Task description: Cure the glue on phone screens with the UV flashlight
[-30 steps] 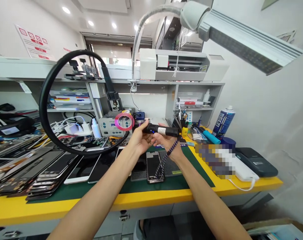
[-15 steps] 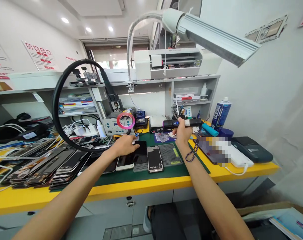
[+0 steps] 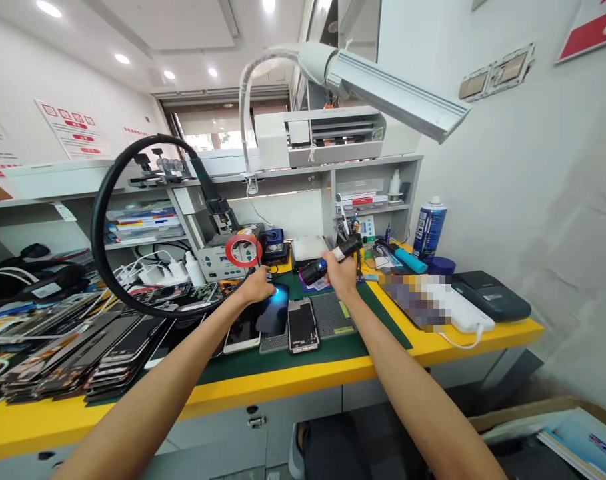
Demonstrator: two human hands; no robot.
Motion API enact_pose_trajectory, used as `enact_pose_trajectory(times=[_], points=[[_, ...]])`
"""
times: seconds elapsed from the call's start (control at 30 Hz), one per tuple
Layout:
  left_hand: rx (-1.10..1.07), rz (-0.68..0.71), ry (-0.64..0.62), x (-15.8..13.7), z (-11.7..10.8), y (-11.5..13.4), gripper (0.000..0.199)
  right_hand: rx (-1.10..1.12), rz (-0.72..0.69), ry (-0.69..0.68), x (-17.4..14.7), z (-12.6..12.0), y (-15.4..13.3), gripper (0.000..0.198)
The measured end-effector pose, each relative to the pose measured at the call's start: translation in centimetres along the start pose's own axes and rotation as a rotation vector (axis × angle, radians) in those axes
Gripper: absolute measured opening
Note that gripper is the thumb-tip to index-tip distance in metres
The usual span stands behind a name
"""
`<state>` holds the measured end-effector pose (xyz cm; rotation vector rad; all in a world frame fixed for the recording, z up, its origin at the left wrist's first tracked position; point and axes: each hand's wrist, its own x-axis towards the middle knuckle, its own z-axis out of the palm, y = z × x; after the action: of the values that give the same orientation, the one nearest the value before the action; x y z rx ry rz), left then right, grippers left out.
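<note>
My right hand (image 3: 341, 272) is wrapped around a black torch (image 3: 315, 273), tilted down to the left with its lamp end. A blue light spot falls on the top part of a dark phone screen (image 3: 273, 319), which lies on a grey perforated mat. At that screen's upper left edge is my left hand (image 3: 255, 287), with thumb and fingers bent; what is between them, if anything, is hidden. A white-framed phone (image 3: 243, 335) lies left of the dark screen. Just right of it rests a phone display part (image 3: 303, 327), its back side up.
Stacked phone screens (image 3: 117, 353) fill the bench's left side. A black hose (image 3: 97, 233) arches near my left arm. Behind stand a rework station (image 3: 217, 259) and a red tape roll (image 3: 230, 252). A blue spray can (image 3: 429, 230) stands right; a lamp (image 3: 397, 93) hangs overhead.
My right hand has moved left and tilted the torch downward toward the dark screen, where a blue light spot now shows. My left hand stays by the screen's top edge. The view has shifted slightly.
</note>
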<state>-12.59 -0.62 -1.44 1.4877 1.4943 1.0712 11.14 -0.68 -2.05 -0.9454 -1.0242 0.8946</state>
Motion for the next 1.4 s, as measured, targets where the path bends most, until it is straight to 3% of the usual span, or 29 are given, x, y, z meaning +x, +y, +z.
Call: enact_pose_trajectory(times=[0.13,0.43,0.6,0.8,1.17,1.4], points=[[-0.116,-0.063,0.02,-0.9,-0.5,0.2,0.056,0.037,0.022,-0.12,-0.2,0.2,-0.3,0.027],[-0.445,-0.105,0.035,-2.3,-0.6,0.4,0.031,0.101,0.031,-0.335,-1.8,1.4,-0.8,0.035],[-0.51,-0.107,0.023,-3.1,-0.5,0.3,0.022,0.098,-0.043,-0.277,-1.8,1.6,-0.5,0.034],[-0.511,-0.091,-0.03,-4.2,-0.8,0.8,0.024,0.087,-0.098,-0.178,-1.4,1.3,-0.4,0.034],[-0.529,-0.075,-0.06,-4.8,-0.1,0.5,0.031,0.179,-0.062,-0.257,-1.7,1.7,-0.7,0.037],[-0.451,0.03,-0.035,-5.8,0.4,0.4,0.032,0.189,-0.052,-0.187,-1.2,1.4,-0.9,0.034]])
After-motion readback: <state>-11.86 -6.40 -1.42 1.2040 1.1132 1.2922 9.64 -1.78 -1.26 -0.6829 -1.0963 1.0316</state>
